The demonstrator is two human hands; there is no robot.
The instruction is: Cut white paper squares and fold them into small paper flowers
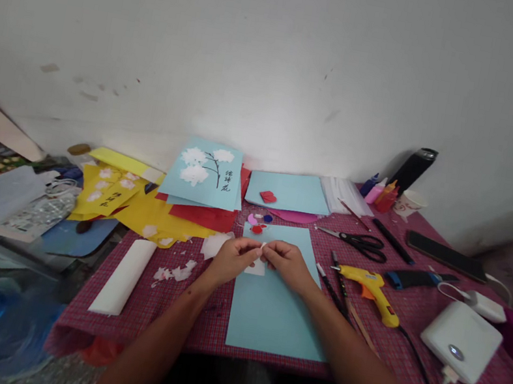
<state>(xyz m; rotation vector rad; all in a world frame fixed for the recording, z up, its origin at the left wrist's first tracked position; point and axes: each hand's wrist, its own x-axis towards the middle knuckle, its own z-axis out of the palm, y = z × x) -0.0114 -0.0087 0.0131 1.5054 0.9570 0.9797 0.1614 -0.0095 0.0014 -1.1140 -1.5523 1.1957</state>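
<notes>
A scuffed, pale wall (280, 57) rose behind a bench (201, 334) draped in checked red cloth, its right edge dim and hard to make out. A smooth, rectangular light-blue sheet (273, 321) lay flat near the middle of the front edge; a flattened white roll (122, 277) lay toward the left edge. The left hand (237, 258) and right hand (286, 262), fingers bent and nearly closed, met over the sheet's far half. Crumpled, torn white scraps (175, 272) lay left of it. Between the fingertips, both pinched a small white piece (263, 245), its shape mostly hidden.
</notes>
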